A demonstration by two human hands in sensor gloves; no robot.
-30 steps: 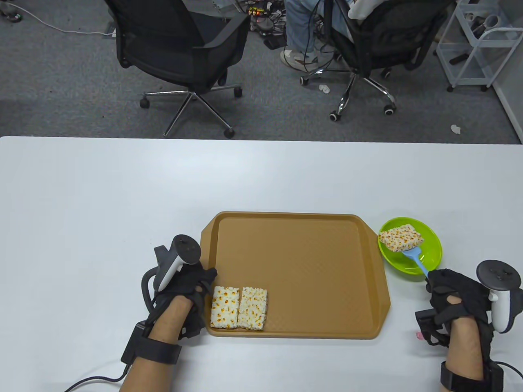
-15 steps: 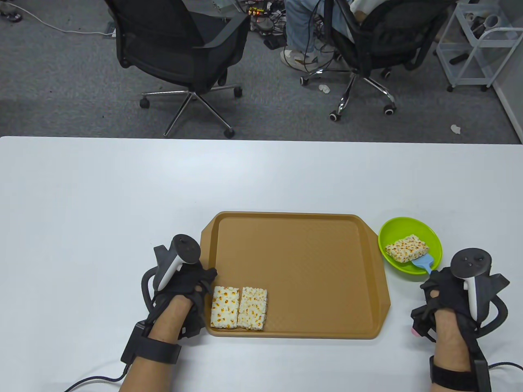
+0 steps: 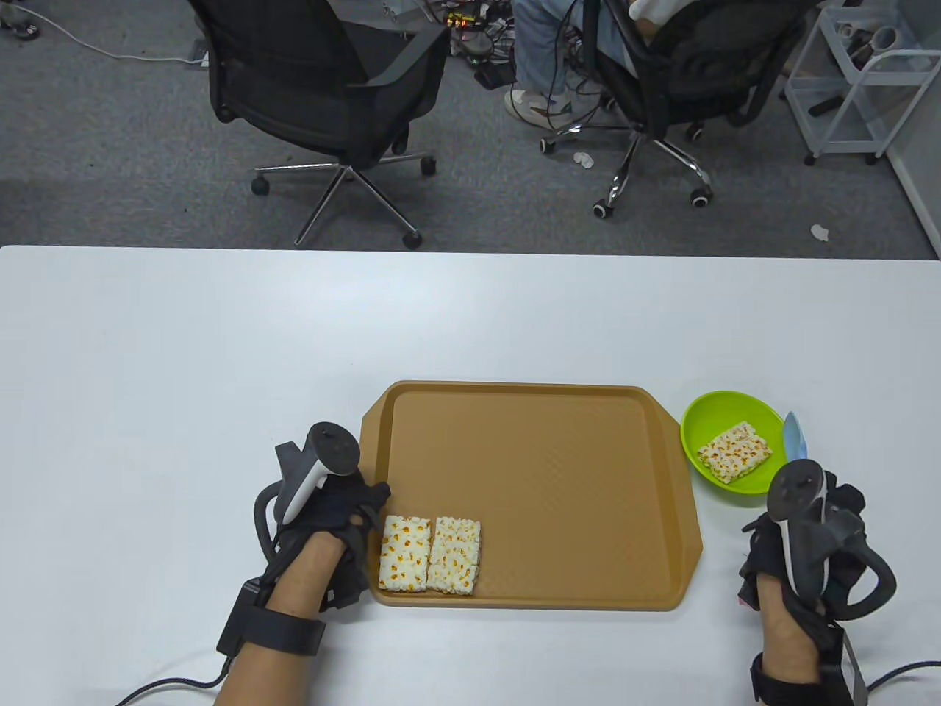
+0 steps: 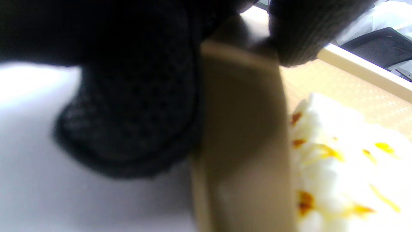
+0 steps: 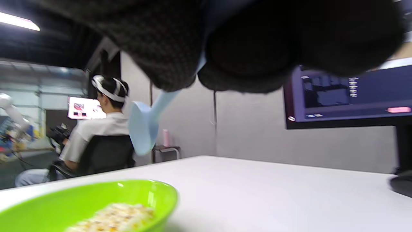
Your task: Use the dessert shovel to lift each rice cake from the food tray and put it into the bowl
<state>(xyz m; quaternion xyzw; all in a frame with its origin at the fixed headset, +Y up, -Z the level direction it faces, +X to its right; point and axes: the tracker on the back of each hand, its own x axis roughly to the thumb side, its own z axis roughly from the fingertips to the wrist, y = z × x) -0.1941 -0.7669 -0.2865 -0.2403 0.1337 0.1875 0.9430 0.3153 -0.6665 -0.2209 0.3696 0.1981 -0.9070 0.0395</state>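
Two rice cakes (image 3: 430, 554) lie side by side in the near left corner of the brown food tray (image 3: 544, 471). A third rice cake (image 3: 735, 451) rests in the green bowl (image 3: 706, 423) to the tray's right. My right hand (image 3: 798, 537) grips the light blue dessert shovel (image 3: 794, 434), blade raised on edge beside the bowl's right rim; in the right wrist view the shovel (image 5: 143, 127) hangs above the bowl (image 5: 96, 201). My left hand (image 3: 345, 529) holds the tray's left edge, and in the left wrist view its fingers (image 4: 135, 106) press against the tray rim (image 4: 241, 129).
Beyond the white table's (image 3: 220, 353) far edge stand two black office chairs (image 3: 331, 88), one with a seated person (image 3: 559, 44), and a white wire cart (image 3: 853, 81). A dark monitor (image 5: 347, 96) shows in the right wrist view.
The rice cake slid off the shovel into the bowl. My right hand turned over and drew the empty shovel out, lifting its blade to the bowl's right side. The left hand stayed put.
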